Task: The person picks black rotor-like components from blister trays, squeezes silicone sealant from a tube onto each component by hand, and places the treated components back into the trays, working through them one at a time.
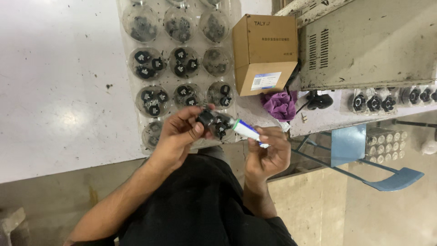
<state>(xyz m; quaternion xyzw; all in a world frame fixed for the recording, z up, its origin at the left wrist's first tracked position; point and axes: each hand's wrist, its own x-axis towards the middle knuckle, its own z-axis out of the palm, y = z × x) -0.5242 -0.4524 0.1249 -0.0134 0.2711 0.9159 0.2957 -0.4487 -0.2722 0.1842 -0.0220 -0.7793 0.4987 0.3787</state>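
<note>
My left hand (180, 136) pinches a small black plastic part (207, 118) between thumb and fingers, just above the near edge of a clear blister tray (129, 77). My right hand (268, 152) grips a small white tube with a blue and green band (246, 130). The tube's tip points at the black part and touches or nearly touches it. The tray's round pockets hold several more black parts (182, 61); a few pockets look dusty and empty.
A brown cardboard box (265, 52) stands right of the tray, with a purple rag (280, 105) below it. A grey metal machine housing (368, 43) fills the upper right, with a row of black parts (373, 102) along its edge. The white tabletop (59, 82) stretches left.
</note>
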